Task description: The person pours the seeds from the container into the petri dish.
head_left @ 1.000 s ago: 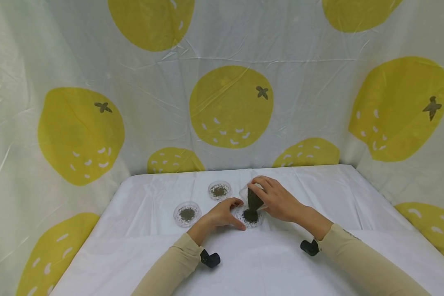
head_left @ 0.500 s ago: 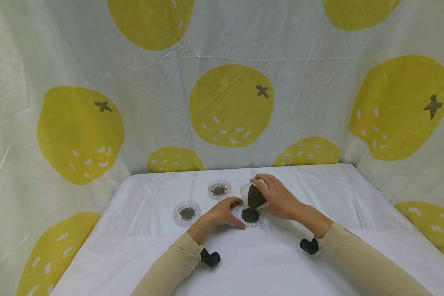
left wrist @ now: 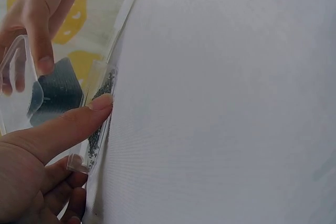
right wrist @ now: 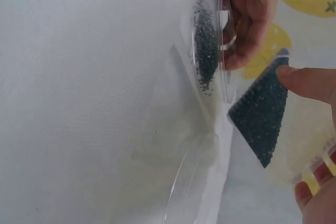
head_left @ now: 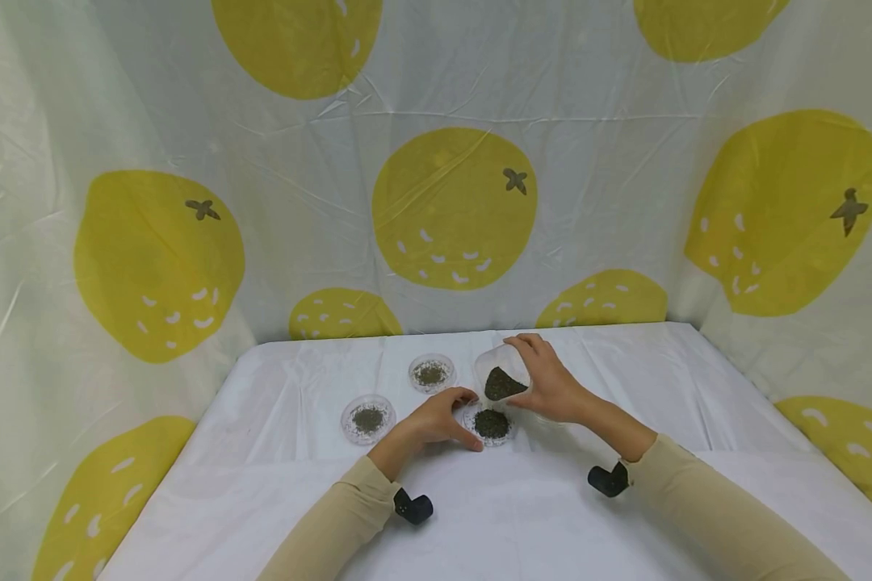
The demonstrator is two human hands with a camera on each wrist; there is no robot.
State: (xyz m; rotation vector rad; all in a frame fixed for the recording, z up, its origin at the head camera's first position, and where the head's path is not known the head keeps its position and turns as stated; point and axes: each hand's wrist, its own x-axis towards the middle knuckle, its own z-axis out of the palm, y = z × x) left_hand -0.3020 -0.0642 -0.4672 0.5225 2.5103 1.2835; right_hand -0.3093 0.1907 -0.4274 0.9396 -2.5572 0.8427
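Note:
My left hand (head_left: pixel 436 418) curls its thumb and fingers around the near petri dish (left wrist: pixel 79 167), steadying it on the table. A heap of dark granules (head_left: pixel 491 424) lies in that dish, with stray grains scattered around it. My right hand (head_left: pixel 552 387) grips a clear plastic container (head_left: pixel 492 361) by its sides, just above and behind the dish. The container leans toward the dish, and a slanted mass of dark granules (right wrist: pixel 262 108) rests inside it. In the right wrist view, the right thumb presses on the container's side and the fingers support the opposite side.
Two more petri dishes stand to the left, one farther back (head_left: pixel 412 375) and one nearer (head_left: pixel 345 424), each with a smaller heap. An empty-looking clear dish (right wrist: pixel 191 177) lies under the right hand. A lemon-print curtain (head_left: pixel 454 210) hangs behind the white-covered table (head_left: pixel 523 516).
My right hand has raised the container slightly and tipped it back; the granules that reached the dish heap are now settled inside it. The left hand has stayed at the dish.

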